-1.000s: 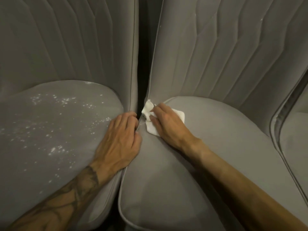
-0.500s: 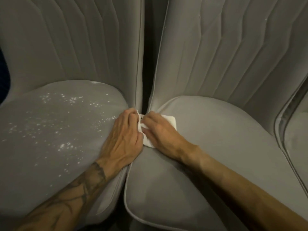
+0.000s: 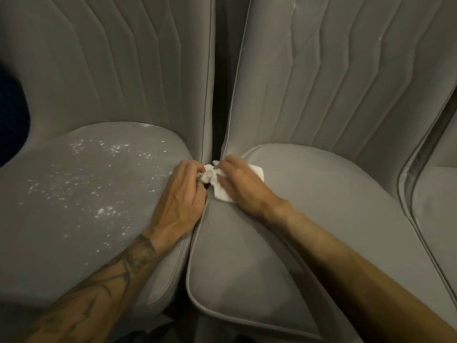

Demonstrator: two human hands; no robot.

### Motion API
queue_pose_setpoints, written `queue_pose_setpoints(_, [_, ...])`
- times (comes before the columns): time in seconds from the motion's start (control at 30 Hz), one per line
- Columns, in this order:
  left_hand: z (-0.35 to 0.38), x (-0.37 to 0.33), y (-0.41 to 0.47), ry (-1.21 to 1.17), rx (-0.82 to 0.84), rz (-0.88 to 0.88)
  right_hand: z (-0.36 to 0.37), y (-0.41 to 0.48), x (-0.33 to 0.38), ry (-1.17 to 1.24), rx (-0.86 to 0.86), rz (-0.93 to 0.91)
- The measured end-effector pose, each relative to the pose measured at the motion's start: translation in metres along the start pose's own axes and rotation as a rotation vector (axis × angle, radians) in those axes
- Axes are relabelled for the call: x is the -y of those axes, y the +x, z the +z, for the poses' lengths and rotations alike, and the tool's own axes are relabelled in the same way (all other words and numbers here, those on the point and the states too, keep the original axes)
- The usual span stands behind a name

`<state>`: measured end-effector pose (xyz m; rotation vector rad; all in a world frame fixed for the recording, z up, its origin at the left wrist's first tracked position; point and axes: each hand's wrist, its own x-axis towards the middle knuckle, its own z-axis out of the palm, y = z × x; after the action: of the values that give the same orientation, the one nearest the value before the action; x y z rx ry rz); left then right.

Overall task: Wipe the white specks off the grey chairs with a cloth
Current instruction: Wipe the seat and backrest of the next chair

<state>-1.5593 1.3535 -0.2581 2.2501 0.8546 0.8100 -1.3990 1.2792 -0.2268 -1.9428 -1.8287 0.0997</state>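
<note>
- We find the fingers (image 3: 191, 167) of the left hand (image 3: 180, 196) curled narrow, pinching the bunched end of the cloth (image 3: 223, 195) where the two seats meet.
- The right hand (image 3: 243, 186) lies over the rest of the cloth. Its fingers are bent down on it, holding it against the inner rear corner of the right chair (image 3: 321, 206).
- One second back, the left hand rested on its own seat edge, just apart from the cloth. Half a second back it touched the cloth, and now it grips it.
- The cloth, previously spread flatter under the right hand, is now gathered at its left end.
- Our judgement: the cloth is passing from the right hand to the left, or being rebunched, at the foot of the dark gap (image 3: 220, 95) between the chairs.
- The right chair's seat shows no specks that we can make out. Its back carries a few faint flecks high up.
- The white specks (image 3: 99, 174) lie thick and untouched on the left chair (image 3: 61, 243), just beside the left hand. That seat remains to be wiped.
</note>
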Motion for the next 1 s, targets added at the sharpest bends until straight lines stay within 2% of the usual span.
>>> queue_pose_setpoints(0.07, [0.002,0.001,0.001,0.103,0.029,0.031,0.004,0.002,0.000,0.018,-0.020,0.043])
queue_pose_setpoints(0.23, [0.003,0.002,0.000,0.301,0.068,0.132,0.013,-0.022,0.001,0.061,0.064,-0.092])
queue_pose_setpoints(0.3, [0.003,0.003,0.001,0.375,0.120,0.159,-0.002,-0.014,-0.026,0.003,0.024,-0.004])
queue_pose_setpoints(0.4, [0.003,0.003,0.002,0.472,0.216,0.126,-0.016,-0.004,-0.064,-0.024,-0.079,0.257])
queue_pose_setpoints(0.47, [0.004,0.003,0.003,0.497,0.215,0.125,-0.005,-0.003,-0.052,-0.039,-0.082,0.258])
queue_pose_setpoints(0.57, [0.005,0.002,0.004,0.505,0.198,0.141,0.013,-0.010,-0.025,0.050,-0.052,0.103])
queue_pose_setpoints(0.63, [0.005,0.000,0.005,0.507,0.208,0.125,0.005,-0.008,-0.037,0.030,-0.027,0.056])
queue_pose_setpoints(0.8, [0.007,-0.003,0.003,0.531,0.220,0.099,-0.010,0.017,-0.072,-0.049,-0.115,0.350])
queue_pose_setpoints(0.9, [0.005,-0.006,0.003,0.536,0.233,0.089,0.008,0.013,-0.047,-0.077,-0.141,0.304])
queue_pose_setpoints(1.0, [0.004,-0.010,0.002,0.550,0.273,0.078,0.000,0.004,-0.058,-0.076,-0.080,0.210])
